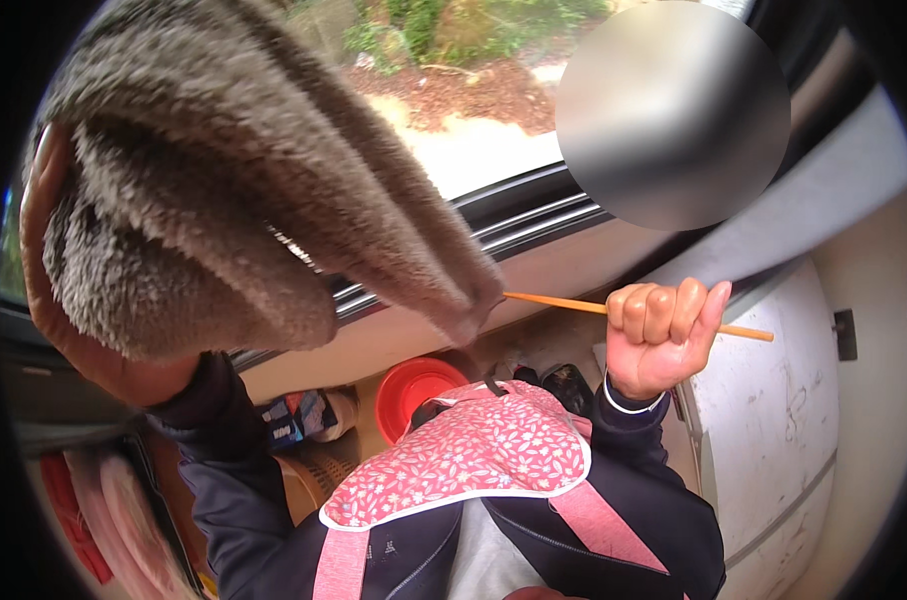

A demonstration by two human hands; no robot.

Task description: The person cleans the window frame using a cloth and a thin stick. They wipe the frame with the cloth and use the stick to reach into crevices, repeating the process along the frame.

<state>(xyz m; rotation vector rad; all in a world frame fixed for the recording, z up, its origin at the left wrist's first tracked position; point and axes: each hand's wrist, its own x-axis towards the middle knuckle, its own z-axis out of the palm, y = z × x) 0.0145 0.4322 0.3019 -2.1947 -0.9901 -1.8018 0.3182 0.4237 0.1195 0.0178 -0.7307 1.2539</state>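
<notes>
A thick, fluffy grey-brown towel (204,150) hangs folded across the upper left, in front of the window. My left hand (69,338) is wrapped round its left side, with most of the fingers hidden by the pile. At the right, my raised right hand (664,335) is closed in a fist round a thin wooden stick (564,303), shaped like a chopstick. The stick lies nearly level, with one end sticking out past my thumb. Its other end meets the towel's lower right corner; whether it touches the towel or passes behind it I cannot tell.
A sliding window track (534,210) runs behind the towel, with plants and soil outside. Below stand a red basin (414,390) and dark bags. On my chest sits a pink floral carrier (464,440). A scuffed white cabinet (774,410) is at the right.
</notes>
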